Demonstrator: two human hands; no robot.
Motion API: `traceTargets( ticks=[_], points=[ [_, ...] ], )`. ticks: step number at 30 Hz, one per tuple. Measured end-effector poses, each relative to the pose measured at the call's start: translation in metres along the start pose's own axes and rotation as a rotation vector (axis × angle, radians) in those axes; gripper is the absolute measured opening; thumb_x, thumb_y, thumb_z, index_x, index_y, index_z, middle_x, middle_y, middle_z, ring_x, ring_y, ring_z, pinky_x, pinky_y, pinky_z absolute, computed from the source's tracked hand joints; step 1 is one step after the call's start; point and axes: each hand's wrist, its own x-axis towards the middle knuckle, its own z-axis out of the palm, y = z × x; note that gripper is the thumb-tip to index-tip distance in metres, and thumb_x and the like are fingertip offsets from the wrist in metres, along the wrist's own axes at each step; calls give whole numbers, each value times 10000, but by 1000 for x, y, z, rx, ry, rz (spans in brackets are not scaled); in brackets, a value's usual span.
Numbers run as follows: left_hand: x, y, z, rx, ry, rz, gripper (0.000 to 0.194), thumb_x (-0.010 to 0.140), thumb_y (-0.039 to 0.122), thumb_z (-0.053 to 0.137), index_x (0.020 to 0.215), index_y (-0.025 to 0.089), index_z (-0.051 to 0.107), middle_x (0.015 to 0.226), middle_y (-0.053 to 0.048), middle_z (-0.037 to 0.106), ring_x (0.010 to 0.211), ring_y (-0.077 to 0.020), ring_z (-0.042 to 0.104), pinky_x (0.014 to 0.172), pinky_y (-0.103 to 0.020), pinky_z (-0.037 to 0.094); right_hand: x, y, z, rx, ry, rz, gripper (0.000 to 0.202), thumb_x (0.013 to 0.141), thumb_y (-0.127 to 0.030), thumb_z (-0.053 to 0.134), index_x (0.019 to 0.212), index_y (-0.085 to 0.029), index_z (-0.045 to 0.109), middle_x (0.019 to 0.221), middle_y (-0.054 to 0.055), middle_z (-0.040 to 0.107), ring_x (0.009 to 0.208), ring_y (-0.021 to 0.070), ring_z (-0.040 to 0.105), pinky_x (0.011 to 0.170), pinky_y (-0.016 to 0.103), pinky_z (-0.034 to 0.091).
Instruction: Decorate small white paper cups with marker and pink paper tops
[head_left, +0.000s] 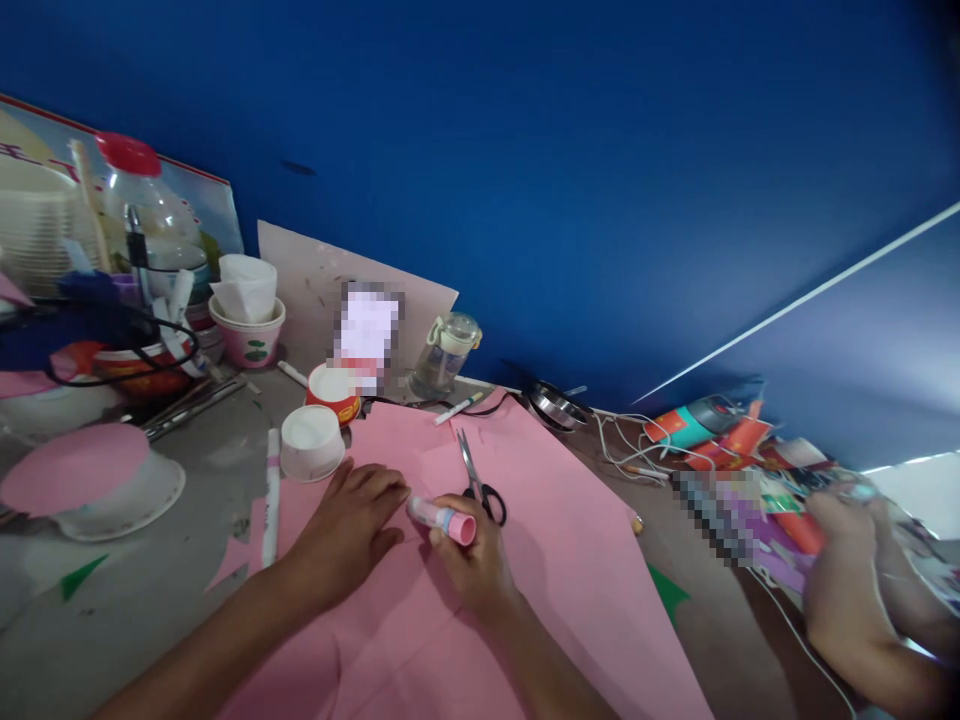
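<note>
My right hand [476, 565] is closed round a glue stick [439, 517] with a clear, whitish barrel and a pink end, tilted over a large pink paper sheet [570, 530]. The glue stick's far end comes close to the fingertips of my left hand [349, 530], which lies on the pink paper with its fingers spread. Just beyond my right hand, scissors [472, 475] with black handles rest on the sheet. Two white paper cups [311, 440] stand beyond my left hand, one with a red side. A white marker [271, 500] lies left of that hand.
Bowls, pens and a bottle with a red lid [129, 155] crowd the left side. A clear jar [446, 355] and a phone [367, 335] stand at the back. Cables [630, 455] and bright packages [690, 425] lie to the right, near another person's arms [855, 590].
</note>
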Motion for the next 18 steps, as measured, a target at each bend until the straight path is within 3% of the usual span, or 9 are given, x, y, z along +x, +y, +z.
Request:
traceTargets(
  ticks=[4,10,18],
  points=[
    [-1,0,0,-3,3,7,282,869,186,608,1149,209,635,1205,-80,658,1132,-276,552,1080,-565,266,1,-4,-3,12,-48,6,153,811,-227,610,938,-190,688,859,70,735,775,218,682,710,323,545],
    [0,0,-1,-2,-5,-9,286,856,182,623,1140,206,650,1213,-81,656,1143,-281,545,1095,-569,256,-1,3,-2,51,94,60,214,837,-215,581,1035,-201,661,927,71,719,818,214,684,725,324,558],
    [0,1,-2,-9,0,1,291,864,183,608,1151,210,648,1198,-84,665,1136,-276,560,1088,-566,271,2,-3,-7,-16,-85,0,147,830,-251,604,926,-187,695,844,72,717,778,222,670,739,347,532]
  ],
)
